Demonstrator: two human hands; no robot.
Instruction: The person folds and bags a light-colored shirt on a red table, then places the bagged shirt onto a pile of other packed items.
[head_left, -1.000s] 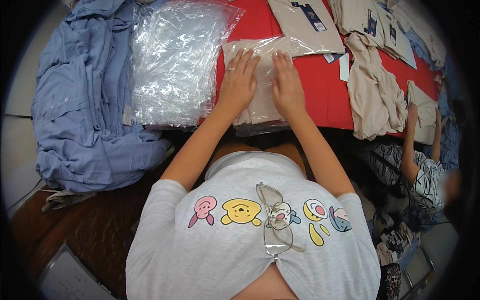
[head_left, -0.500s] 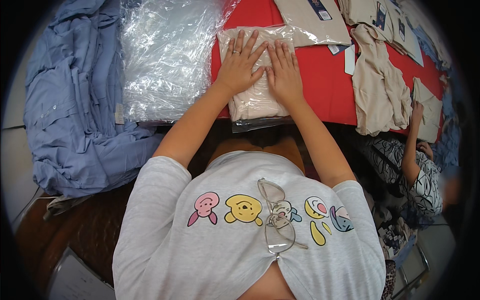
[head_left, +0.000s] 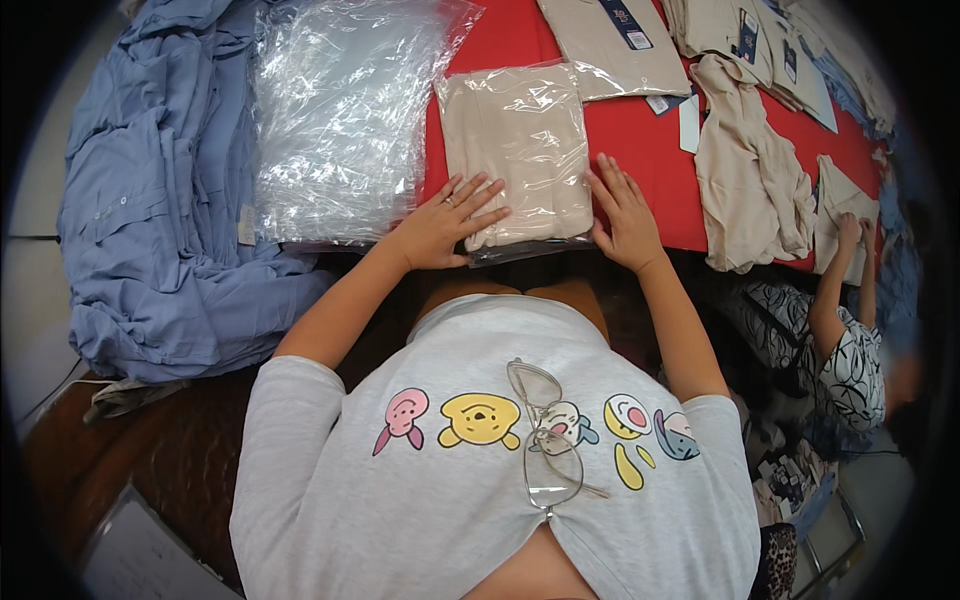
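Observation:
A folded beige garment in a clear plastic bag [head_left: 520, 140] lies flat on the red-covered table [head_left: 640, 160], close to its front edge. My left hand [head_left: 445, 225] rests at the bag's lower left, its outstretched fingers lying over that edge. At the lower right side, my right hand [head_left: 625, 215] has its fingers extended along the bag's edge. Neither hand grips the bag. The bag's dark lower end [head_left: 530, 252] reaches past the table edge.
Left of the bag is a stack of clear plastic bags [head_left: 335, 120], with a pile of blue shirts [head_left: 165, 230] beyond. Tagged beige garments [head_left: 610, 50] lie at the back. A loose beige garment [head_left: 750, 170] is to the right, near another person's hands [head_left: 855, 232] on beige cloth.
Both hands have slid from the upper part of the bagged garment down toward me and apart, to its lower sides. The other person's two hands now meet on their cloth.

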